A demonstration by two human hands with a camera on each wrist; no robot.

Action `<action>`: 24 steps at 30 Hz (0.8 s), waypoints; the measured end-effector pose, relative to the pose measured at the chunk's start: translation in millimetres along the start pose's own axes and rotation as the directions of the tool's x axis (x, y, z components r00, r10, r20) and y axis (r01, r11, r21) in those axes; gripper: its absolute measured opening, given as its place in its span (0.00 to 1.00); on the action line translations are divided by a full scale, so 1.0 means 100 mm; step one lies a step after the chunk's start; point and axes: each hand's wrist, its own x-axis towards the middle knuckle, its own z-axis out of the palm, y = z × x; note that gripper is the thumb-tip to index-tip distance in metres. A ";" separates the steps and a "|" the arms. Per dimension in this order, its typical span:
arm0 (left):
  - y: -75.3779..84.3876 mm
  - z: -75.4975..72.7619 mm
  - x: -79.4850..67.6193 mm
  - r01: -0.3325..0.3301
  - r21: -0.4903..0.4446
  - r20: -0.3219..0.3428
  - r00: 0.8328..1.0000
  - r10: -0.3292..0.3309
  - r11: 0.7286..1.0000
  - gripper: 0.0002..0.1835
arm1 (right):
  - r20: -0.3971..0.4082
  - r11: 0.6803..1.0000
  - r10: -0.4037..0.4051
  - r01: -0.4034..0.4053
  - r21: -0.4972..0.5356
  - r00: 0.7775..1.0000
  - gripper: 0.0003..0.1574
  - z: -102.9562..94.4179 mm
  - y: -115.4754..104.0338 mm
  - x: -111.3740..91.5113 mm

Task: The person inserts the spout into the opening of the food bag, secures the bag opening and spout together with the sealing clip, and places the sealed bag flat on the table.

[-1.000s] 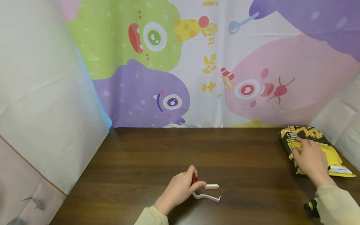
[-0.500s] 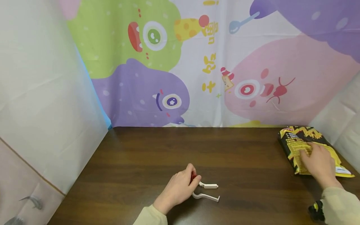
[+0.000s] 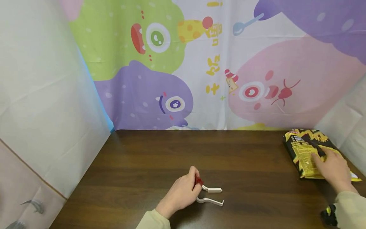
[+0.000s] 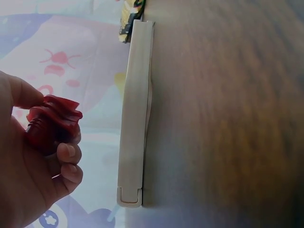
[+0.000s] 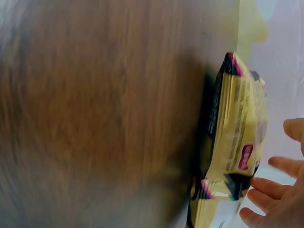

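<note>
My left hand (image 3: 181, 194) pinches a small dark red object (image 4: 54, 121) between thumb and fingers; its surface is ridged and folded, and what kind it is I cannot tell. Beside that hand a white hinged clip (image 3: 210, 201) lies spread on the table, two thin arms pointing right, its left end behind the hand in the head view. The left wrist view has it as one long bar. At the far right is a black and yellow snack bag (image 3: 307, 156), lying flat. Over its right side reaches my right hand (image 3: 333, 168), fingers extended, fingertips right at the bag's edge in the right wrist view.
Dark brown wood makes up the table (image 3: 160, 149). A printed cartoon curtain (image 3: 208, 111) hangs along its back edge, and pale cloth (image 3: 51, 111) walls the left side. By the right sleeve is a small black device (image 3: 328, 215) with a yellow-green spot.
My right hand has slid rightward over the snack bag, the black device moving along with the sleeve. The left hand has hardly moved; its thumb has drawn back, baring more of the white clip.
</note>
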 end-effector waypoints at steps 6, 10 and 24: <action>0.00 -0.01 0.00 -0.001 0.006 0.003 1.000 0.001 1.000 0.06 | 0.047 0.994 0.104 -0.103 -0.031 0.993 0.56 0.05 0.16 0.09; -0.01 -0.01 0.00 -0.005 0.024 -0.006 1.000 0.005 1.000 0.05 | 0.081 0.991 0.135 -0.134 -0.019 0.988 0.53 -0.19 -0.07 -0.08; -0.02 0.00 -0.02 -0.017 0.069 -0.003 1.000 0.017 0.997 0.05 | 0.161 0.968 0.246 -0.250 0.008 0.956 0.55 -0.24 0.02 -0.09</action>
